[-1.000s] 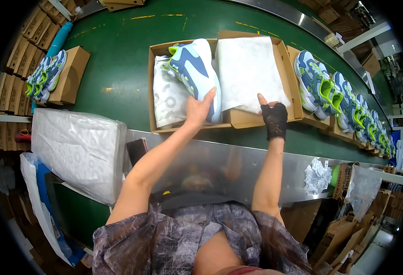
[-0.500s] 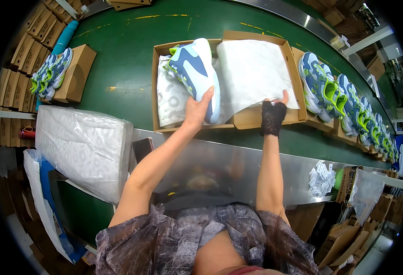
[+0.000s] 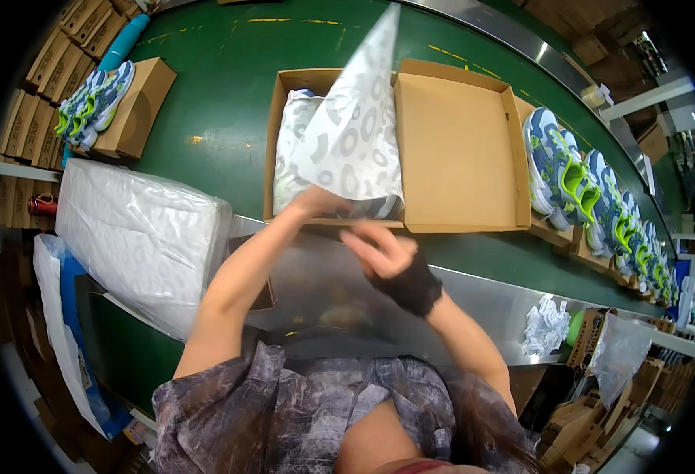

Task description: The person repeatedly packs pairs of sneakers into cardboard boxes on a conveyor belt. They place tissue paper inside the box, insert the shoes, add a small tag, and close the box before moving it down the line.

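While your left hand (image 3: 316,201) is pinching the tissue sheet (image 3: 355,134) upright over the open shoebox (image 3: 458,142), your right hand (image 3: 383,253) is hovering half-curled, empty, just beside.

The person wears a loose, short-sleeved top in a mottled grey, charcoal and dull purple print, its fabric creased and gathered across the chest and shoulders, with an open neckline at the centre. Both forearms are bare from the sleeve edge down. The left hand (image 3: 316,203) carries no covering, while the right hand (image 3: 385,254) has a black fabric wrap or fingerless glove fitted around the wrist and lower palm, which leaves the fingers (image 3: 363,241) and thumb uncovered; no rings, watch or other markings are visible.
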